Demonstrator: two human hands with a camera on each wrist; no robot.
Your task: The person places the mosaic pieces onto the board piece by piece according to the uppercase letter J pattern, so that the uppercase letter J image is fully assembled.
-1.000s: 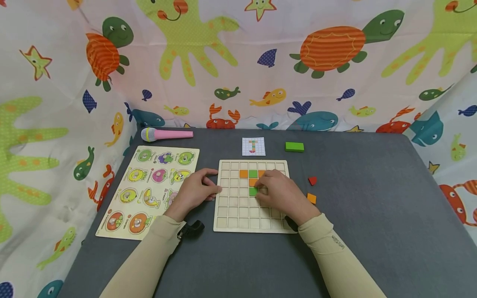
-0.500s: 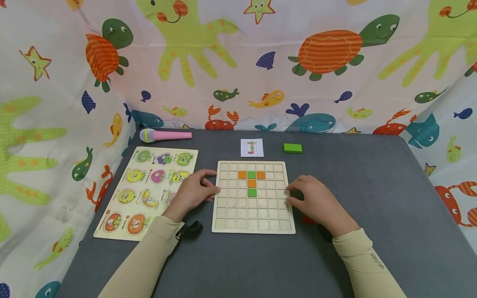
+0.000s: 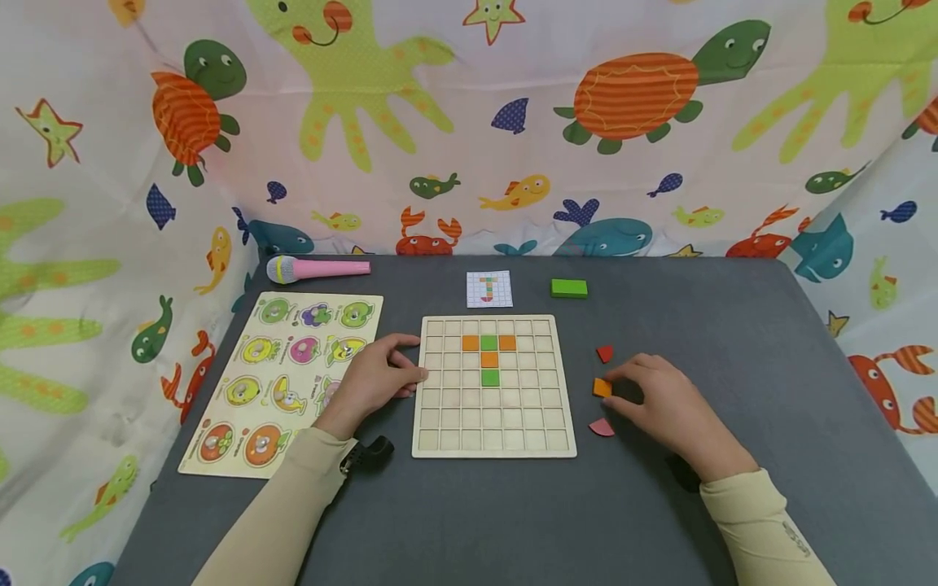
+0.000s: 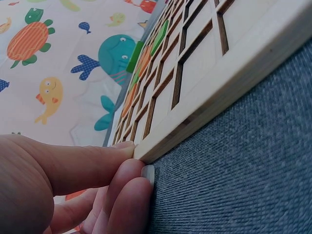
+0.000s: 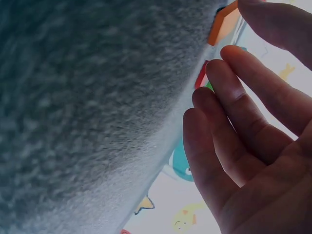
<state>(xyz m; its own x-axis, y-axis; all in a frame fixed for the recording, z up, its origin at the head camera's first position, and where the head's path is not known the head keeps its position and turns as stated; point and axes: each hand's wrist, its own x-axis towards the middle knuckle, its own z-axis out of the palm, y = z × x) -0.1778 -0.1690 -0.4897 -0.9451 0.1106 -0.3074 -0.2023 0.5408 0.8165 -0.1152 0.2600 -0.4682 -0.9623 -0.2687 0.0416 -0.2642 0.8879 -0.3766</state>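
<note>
My left hand holds the left edge of a wooden grid board; in the left wrist view its thumb and curled fingers meet the board's rim. Orange and green square tiles lie in the grid, forming a T shape, with a green tile lowest. Right of the board, my right hand has thumb and index fingertips at an orange square block. In the right wrist view those fingers are spread and fairly straight, with the orange block just beyond their tips.
Beside that block lie a red triangle and a pink quarter-round piece. Behind the board are a pattern card and a green block. A fruit puzzle board and a pink toy microphone are at left.
My right hand has moved off the board to the right, reaching the orange block and uncovering the tiles and loose pieces. My left hand has stayed at the board's edge.
</note>
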